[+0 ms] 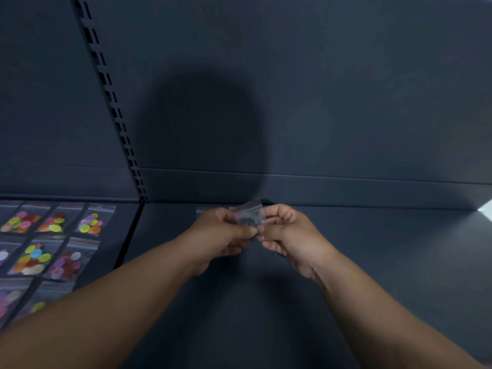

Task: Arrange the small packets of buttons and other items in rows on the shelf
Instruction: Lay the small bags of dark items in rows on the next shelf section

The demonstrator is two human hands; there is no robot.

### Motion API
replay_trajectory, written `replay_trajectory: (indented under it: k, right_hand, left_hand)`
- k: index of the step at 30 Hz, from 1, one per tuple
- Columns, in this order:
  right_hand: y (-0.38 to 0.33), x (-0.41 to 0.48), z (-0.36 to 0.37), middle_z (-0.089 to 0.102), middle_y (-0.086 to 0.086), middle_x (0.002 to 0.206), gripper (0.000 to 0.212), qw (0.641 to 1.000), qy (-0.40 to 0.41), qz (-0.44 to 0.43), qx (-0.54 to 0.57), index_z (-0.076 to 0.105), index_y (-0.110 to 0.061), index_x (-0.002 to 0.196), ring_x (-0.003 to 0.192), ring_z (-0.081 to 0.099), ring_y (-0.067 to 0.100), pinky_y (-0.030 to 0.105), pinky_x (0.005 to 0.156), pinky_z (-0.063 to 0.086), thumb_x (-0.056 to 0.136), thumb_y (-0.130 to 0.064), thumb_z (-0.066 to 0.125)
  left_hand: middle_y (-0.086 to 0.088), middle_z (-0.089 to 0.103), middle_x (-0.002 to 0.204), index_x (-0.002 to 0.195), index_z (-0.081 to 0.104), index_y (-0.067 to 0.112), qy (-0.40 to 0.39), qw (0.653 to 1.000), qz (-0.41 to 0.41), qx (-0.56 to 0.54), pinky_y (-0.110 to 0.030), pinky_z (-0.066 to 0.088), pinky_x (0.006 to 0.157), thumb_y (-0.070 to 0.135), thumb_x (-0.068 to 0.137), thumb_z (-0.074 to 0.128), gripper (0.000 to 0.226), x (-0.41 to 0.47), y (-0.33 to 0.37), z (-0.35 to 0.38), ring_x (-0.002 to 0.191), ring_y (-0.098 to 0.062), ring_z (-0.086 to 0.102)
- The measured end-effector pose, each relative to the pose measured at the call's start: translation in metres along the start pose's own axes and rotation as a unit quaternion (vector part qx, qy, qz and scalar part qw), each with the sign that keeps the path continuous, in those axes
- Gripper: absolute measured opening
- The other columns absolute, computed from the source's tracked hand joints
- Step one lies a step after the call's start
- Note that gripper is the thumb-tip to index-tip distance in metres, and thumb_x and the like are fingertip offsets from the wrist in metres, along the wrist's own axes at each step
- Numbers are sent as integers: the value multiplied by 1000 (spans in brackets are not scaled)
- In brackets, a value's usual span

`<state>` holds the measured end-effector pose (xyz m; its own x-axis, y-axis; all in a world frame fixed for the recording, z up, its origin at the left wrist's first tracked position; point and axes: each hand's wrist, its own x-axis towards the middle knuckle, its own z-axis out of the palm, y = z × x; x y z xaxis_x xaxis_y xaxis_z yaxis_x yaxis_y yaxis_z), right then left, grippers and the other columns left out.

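A small clear packet [250, 214] with dark items inside is pinched between my left hand [221, 233] and my right hand [290, 233], just above the dark shelf [372, 249] near its back wall. Both hands grip it from opposite sides. Another clear packet [206, 209] lies flat on the shelf just behind my left hand, mostly hidden. On the neighbouring shelf section to the left, several clear packets of coloured buttons [53, 222] lie in rows.
A slotted upright rail [111, 102] and a dark divider line [130, 235] separate the two shelf sections. The back panel [319, 102] rises behind. My shadow falls on the panel. A bright patch shows at the far right edge [486, 211].
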<state>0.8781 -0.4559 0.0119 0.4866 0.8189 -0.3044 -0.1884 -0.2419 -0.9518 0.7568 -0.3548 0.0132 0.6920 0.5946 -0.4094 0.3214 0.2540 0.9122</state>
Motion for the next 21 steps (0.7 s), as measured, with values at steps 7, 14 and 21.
replay_trajectory:
  k: [7, 14, 21]
  right_hand:
    - [0, -3, -14, 61, -2, 72, 10, 999, -21, 37, 29, 60, -20, 84, 61, 55, 8, 20, 58, 46, 89, -11, 60]
    - [6, 8, -22, 63, -3, 64, 15, 996, 76, 52, -16, 56, -18, 78, 53, 58, 7, 19, 49, 46, 88, -8, 60]
    - [16, 23, -35, 62, 7, 113, 26, 874, 193, -54, -442, 57, -15, 115, 101, 60, 26, 29, 83, 46, 89, -17, 56]
  left_hand:
    - [-6, 62, 71, 76, 54, 14, 10, 1000, 6, 28, -24, 48, 55, -7, 77, 65, 24, 6, 1, 15, 64, -16, 61]
    - [-2, 64, 80, 85, 55, 20, 67, 984, 69, 152, -23, 46, 62, 3, 81, 67, 21, 14, -4, 18, 70, -13, 59]
    - [0, 56, 118, 108, 61, 17, 103, 806, 239, 531, -28, 39, 94, 12, 88, 49, 24, 20, -18, 2, 111, -19, 48]
